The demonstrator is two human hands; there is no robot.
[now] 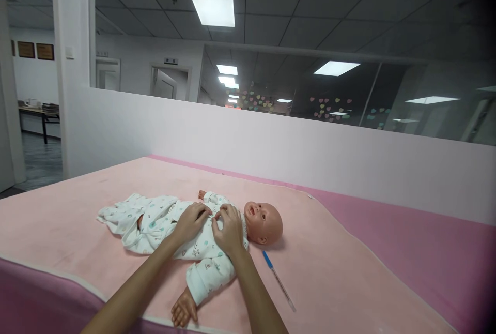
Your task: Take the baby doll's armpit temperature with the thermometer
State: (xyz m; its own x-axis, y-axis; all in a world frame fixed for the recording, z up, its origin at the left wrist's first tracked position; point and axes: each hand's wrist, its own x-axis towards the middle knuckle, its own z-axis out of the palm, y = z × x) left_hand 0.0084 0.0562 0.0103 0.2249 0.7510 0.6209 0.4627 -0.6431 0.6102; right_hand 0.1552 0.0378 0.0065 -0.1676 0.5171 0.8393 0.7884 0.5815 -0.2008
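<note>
A baby doll [267, 223] lies on its back on a pink mat [337, 277], its head to the right. It wears a white patterned baby outfit [155, 223] with long sleeves. My left hand [192, 220] rests on the chest of the outfit, fingers bent and pinching at the cloth. Close beside it, my right hand [229, 228] is closed on the front of the outfit near the neck. The fingertips of both hands nearly meet. What exactly lies between them is too small to make out.
A pen with a blue cap [279, 279] lies on the mat near the doll's head. Behind the padded table runs a low white wall [271, 142] with a window above it. An open doorway [36, 91] is at the far left.
</note>
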